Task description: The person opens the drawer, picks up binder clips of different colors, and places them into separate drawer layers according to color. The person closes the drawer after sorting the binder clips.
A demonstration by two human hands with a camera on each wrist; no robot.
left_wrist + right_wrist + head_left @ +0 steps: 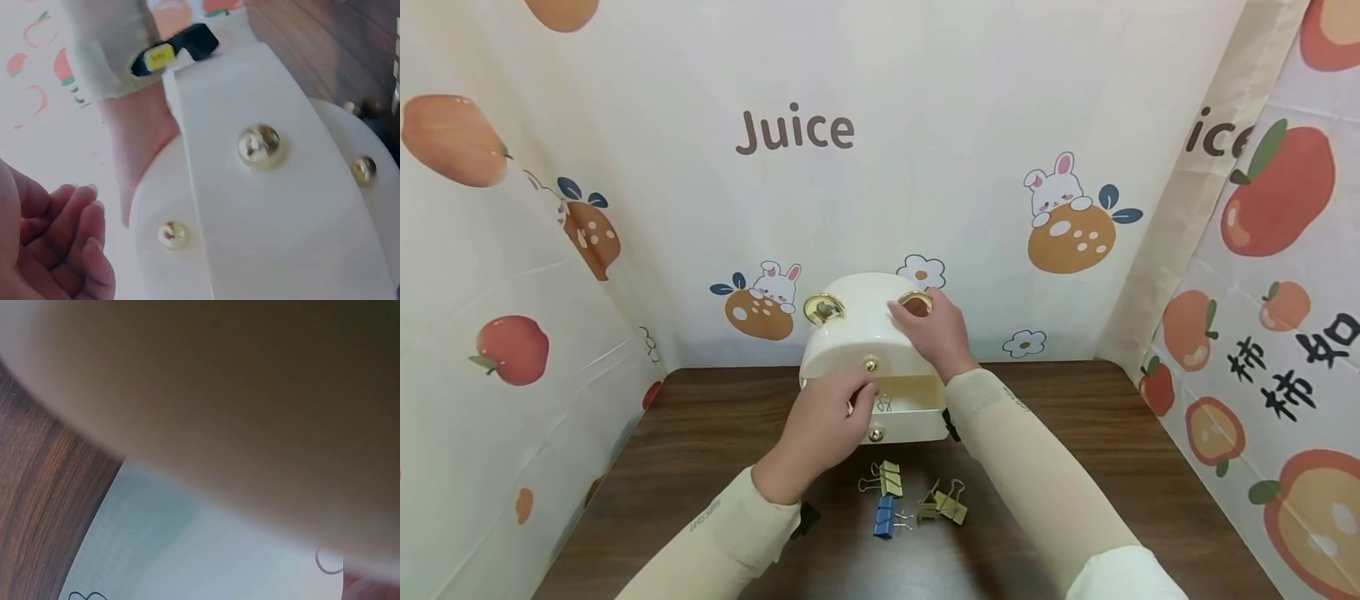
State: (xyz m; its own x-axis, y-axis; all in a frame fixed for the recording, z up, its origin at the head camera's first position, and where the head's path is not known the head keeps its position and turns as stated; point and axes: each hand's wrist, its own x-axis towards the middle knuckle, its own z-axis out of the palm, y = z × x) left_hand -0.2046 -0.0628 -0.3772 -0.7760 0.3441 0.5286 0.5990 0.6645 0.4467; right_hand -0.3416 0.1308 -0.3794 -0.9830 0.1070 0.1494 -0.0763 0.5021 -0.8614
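A small white drawer box point(857, 333) with a rounded top stands at the back of the table. Its middle drawer point(917, 393) is pulled out, and thin wire loops point(884, 403) show inside. My right hand point(934, 329) grips the gold-rimmed ear point(916, 302) on the box's upper right, thumb at its left side. My left hand point(827, 417) hovers before the drawer, overlapping its left part in the head view. In the left wrist view, its loosely curled fingers point(69, 225) hold nothing, apart from the drawer front point(275, 206) with its round gold knob point(259, 147).
Several binder clips lie on the wooden table point(722, 417) before the box, among them a blue one point(884, 517) and a gold one point(891, 478). A second gold-rimmed ear point(823, 309) sits at the box's upper left. Printed cloth point(880, 192) hangs close behind.
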